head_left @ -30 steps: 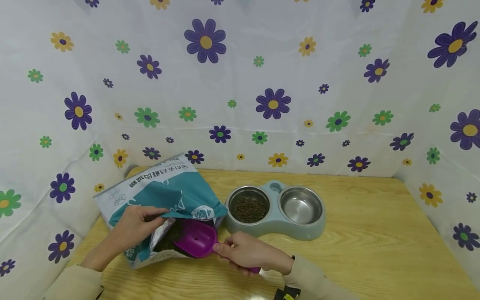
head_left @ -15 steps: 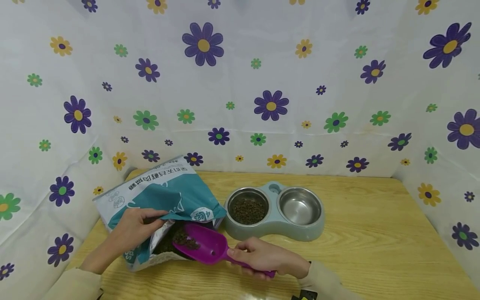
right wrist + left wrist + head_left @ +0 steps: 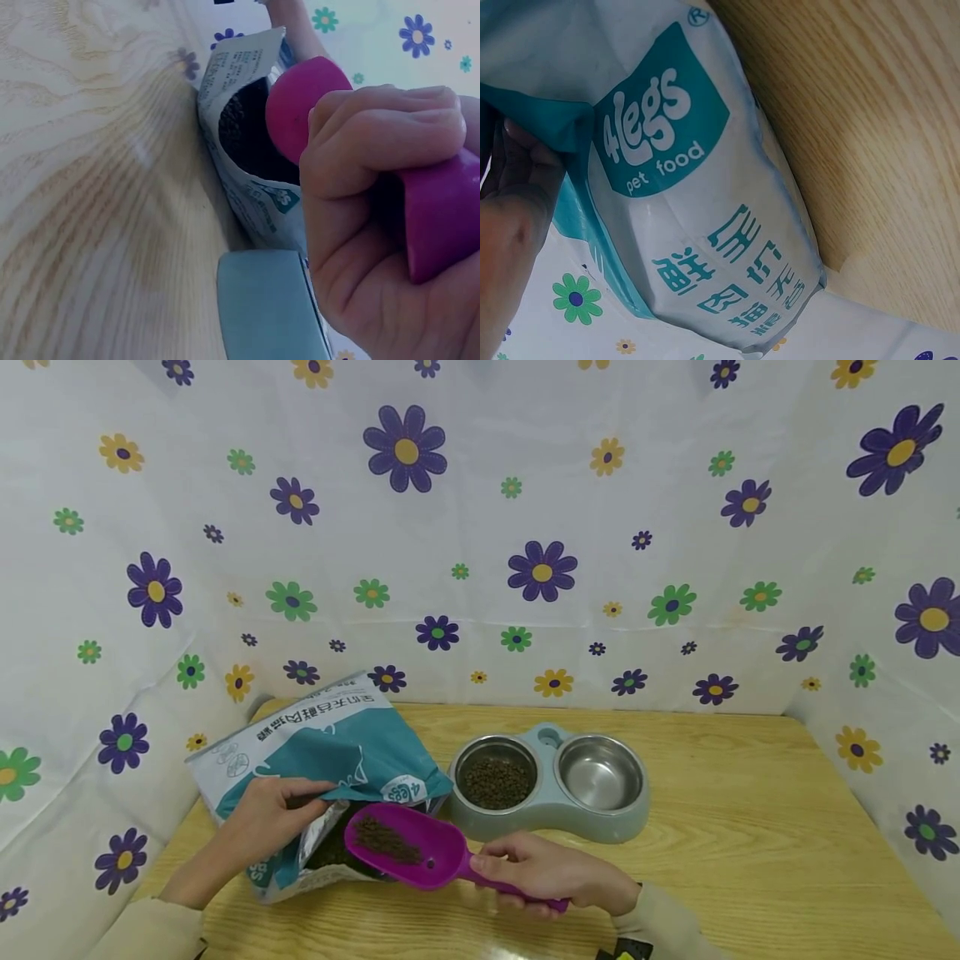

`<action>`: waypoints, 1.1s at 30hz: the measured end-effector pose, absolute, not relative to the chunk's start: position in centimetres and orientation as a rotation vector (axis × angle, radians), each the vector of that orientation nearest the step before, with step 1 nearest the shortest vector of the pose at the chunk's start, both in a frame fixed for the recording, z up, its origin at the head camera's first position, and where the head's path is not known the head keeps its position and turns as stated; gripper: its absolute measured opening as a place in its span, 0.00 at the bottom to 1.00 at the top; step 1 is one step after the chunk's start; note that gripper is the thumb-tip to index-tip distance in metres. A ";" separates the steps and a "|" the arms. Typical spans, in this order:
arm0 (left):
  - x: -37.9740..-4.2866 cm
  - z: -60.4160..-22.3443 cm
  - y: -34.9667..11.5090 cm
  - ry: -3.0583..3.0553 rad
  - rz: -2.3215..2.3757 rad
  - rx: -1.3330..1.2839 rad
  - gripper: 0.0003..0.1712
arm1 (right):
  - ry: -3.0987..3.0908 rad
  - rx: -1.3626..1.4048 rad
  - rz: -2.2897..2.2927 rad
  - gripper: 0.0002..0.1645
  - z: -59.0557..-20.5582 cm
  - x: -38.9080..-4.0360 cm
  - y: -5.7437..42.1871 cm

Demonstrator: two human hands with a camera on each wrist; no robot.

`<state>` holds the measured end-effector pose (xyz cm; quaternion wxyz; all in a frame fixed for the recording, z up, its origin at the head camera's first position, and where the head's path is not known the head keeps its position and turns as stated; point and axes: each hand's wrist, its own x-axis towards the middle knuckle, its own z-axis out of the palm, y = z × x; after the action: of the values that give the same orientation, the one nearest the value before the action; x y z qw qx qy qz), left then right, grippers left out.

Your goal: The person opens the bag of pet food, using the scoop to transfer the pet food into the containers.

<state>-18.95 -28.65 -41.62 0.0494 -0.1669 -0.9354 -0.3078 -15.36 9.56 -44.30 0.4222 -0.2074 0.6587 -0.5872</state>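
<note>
My right hand (image 3: 536,872) grips the handle of a purple scoop (image 3: 442,852), fingers curled round it. Brown kibble (image 3: 386,841) lies in the scoop, whose front end is over the mouth of a teal and white pet food bag (image 3: 352,727). The bag lies on its side at the left, its opening toward me, with more kibble inside. At the upper edge of that opening my left hand (image 3: 270,818) pinches the bag between thumb and fingers. In the right wrist view the scoop (image 3: 300,105) shows just outside the dark bag mouth (image 3: 251,127).
Right of the bag, a pale blue double bowl stand (image 3: 547,822) sits on the wooden table (image 3: 750,827). Its left steel bowl (image 3: 497,781) holds kibble; the right steel bowl (image 3: 602,772) shows bare metal. Flower-printed cloth (image 3: 480,527) surrounds the table at the back and sides.
My right hand has drawn the scoop rightward out of the bag mouth and levelled it, and kibble now shows in it. The left hand stays at the bag's edge.
</note>
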 end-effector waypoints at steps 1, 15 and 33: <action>-19.0 -41.7 -28.7 -2.853 -0.940 -0.507 0.13 | 1.648 -0.520 -1.473 0.37 -44.3 -15.4 9.7; -19.0 -41.6 -28.5 -2.837 -0.961 -0.522 0.13 | 1.637 -0.626 -1.580 0.30 -42.4 -16.0 12.4; -20.3 -39.2 -29.2 -2.925 -0.931 -0.621 0.12 | 2.128 -0.432 -1.380 0.24 -38.7 -16.4 25.1</action>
<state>-20.28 -29.19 -39.24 0.0052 -0.1983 -0.9340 -0.2973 -16.42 25.10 -38.75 0.2806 -0.1613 0.7939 -0.5147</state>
